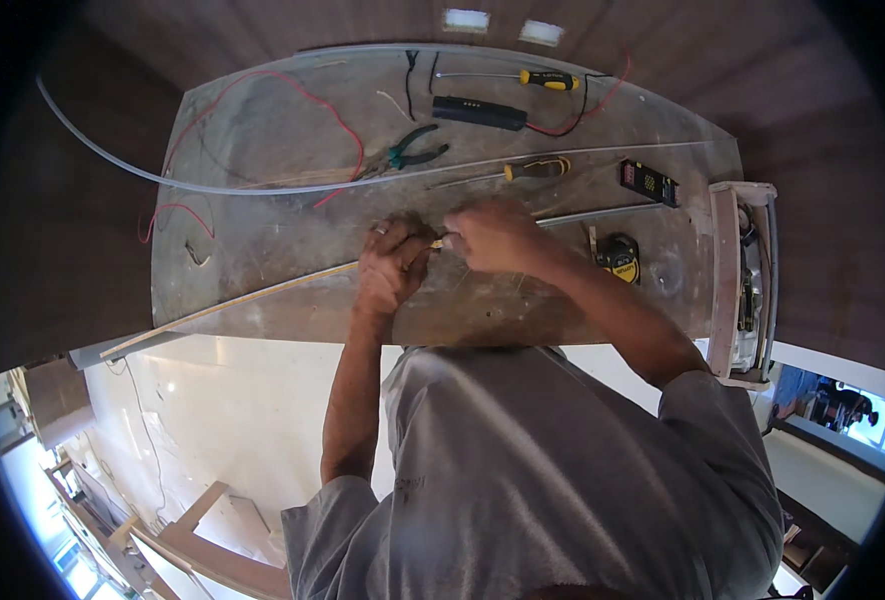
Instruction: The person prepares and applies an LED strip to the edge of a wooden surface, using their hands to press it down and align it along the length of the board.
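Note:
Both of my hands meet over the middle of the board. My left hand (397,255) is closed around a long thin yellow LED strip (272,287), which lies in a pale channel running off to the lower left. Just to its right, my right hand (492,235) pinches at the strip's end, though the fingers partly hide what is between them. A grey metal channel (602,213) continues beyond my right hand. Above it lies a yellow-and-black screwdriver (537,168), its shaft pointing left. A tape measure (619,258) rests to the right of my right forearm.
Farther back lie green-and-black pliers (399,155), a black power supply (479,112) with red wire, and a second screwdriver (549,79). A translucent strip (252,190) arcs across the board (282,115). A small black box (648,183) and a wooden tray (724,280) are at right.

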The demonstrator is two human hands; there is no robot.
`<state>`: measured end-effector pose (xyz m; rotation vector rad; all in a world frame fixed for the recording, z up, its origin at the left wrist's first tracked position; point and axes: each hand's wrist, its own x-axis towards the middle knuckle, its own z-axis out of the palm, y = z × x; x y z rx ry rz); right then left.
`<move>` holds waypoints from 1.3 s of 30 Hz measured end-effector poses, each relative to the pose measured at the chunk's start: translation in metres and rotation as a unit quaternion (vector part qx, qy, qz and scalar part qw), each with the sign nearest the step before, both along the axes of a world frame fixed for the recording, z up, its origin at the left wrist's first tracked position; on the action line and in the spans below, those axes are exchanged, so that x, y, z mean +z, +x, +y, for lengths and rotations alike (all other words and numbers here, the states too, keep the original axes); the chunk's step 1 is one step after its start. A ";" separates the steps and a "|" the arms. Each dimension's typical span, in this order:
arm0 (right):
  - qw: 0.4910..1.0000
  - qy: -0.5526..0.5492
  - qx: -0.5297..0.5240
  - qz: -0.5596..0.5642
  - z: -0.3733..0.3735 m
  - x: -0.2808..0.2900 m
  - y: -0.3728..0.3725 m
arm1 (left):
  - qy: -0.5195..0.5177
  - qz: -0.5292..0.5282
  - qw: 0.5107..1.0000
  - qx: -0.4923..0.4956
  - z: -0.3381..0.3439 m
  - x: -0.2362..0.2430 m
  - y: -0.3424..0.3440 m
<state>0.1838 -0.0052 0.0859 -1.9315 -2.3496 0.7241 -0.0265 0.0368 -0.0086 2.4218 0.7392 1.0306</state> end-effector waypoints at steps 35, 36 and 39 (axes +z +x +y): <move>0.978 0.009 -0.096 0.182 -0.002 -0.023 0.019 | -0.111 0.035 0.993 -0.014 0.007 0.015 -0.009; 0.973 -0.005 -0.093 0.211 -0.001 -0.010 0.015 | -0.132 0.039 0.990 -0.005 0.005 0.020 -0.008; 0.966 -0.054 -0.063 0.245 0.007 0.014 -0.009 | -0.104 0.045 0.994 0.001 0.007 0.000 -0.016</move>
